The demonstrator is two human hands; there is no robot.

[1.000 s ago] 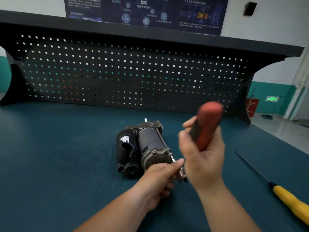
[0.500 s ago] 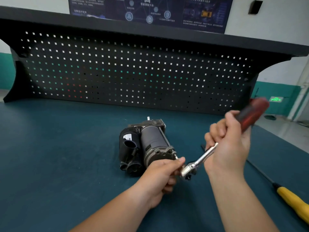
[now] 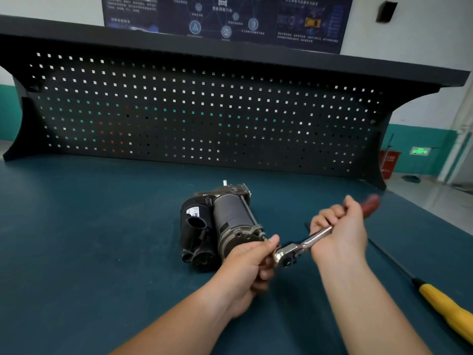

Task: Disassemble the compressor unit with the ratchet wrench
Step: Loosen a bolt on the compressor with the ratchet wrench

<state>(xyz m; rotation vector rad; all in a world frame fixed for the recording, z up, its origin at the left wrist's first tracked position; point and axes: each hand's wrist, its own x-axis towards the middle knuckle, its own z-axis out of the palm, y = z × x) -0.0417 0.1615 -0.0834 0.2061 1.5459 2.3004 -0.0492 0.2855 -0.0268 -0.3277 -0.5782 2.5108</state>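
Observation:
The compressor unit point(image 3: 225, 221), a grey motor cylinder beside black plastic housings, lies on the teal bench mat in the middle of the head view. A ratchet wrench point(image 3: 304, 244) with a chrome shaft and red handle sits with its head at the unit's near end, angled up to the right. My right hand point(image 3: 340, 231) grips the red handle. My left hand point(image 3: 248, 267) curls its fingers around the wrench head and the socket below it, next to the unit's near end. The bolt under the socket is hidden.
A yellow-handled screwdriver point(image 3: 445, 308) with a long black shaft lies on the mat at the right. A black pegboard back panel point(image 3: 204, 119) with a shelf above it stands behind the unit. The bench's right edge point(image 3: 435, 216) runs close to the screwdriver.
My right hand swung the wrench handle from upright down to the right, then slightly lower. My left hand stayed at the wrench head. The compressor unit did not move.

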